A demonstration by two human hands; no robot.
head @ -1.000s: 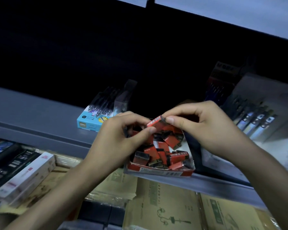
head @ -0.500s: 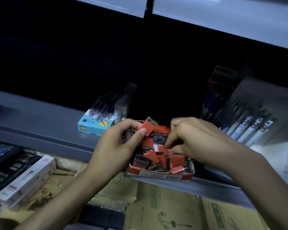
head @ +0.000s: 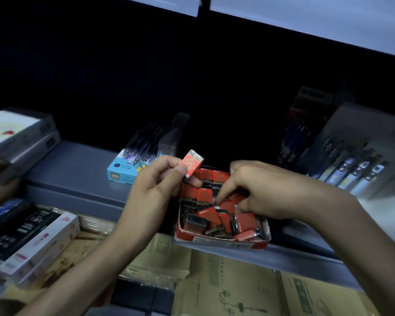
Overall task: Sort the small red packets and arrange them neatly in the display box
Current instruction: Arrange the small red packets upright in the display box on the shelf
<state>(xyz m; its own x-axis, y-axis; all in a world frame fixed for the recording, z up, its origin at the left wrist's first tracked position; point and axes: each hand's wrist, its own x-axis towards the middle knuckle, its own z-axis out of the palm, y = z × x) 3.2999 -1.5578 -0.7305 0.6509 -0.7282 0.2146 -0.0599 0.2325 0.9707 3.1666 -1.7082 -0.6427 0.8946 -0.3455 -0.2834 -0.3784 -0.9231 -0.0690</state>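
Now left hand (head: 155, 185) pinches red packet (head: 191, 162); right hand (head: 267, 190) touches boxed packets (head: 206, 213).

the scene is being lit dimly, with a cold bluish cast. the pale panels (head: 306, 17) along the top edge are being shown brightest, while the back of the shelf (head: 78, 169) is being swallowed by near-black shadow. the boxes at far left (head: 16, 137) are being smeared by blur, and straight edges are being bent toward the corners by the wide lens.
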